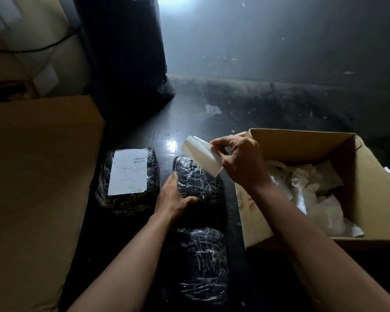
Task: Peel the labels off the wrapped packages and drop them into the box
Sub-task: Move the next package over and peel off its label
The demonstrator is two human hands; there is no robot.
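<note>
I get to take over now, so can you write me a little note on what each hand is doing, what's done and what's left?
Left hand: flat on the near left corner of the middle package, steadying it.
Right hand: fingers pinch a white label that looks peeled free, above that package and beside the box.
Done: crumpled labels already lie in the box; the near package shows no label on top.
Left: drop this label in the box, then peel the far-left package, which has its label on.
</note>
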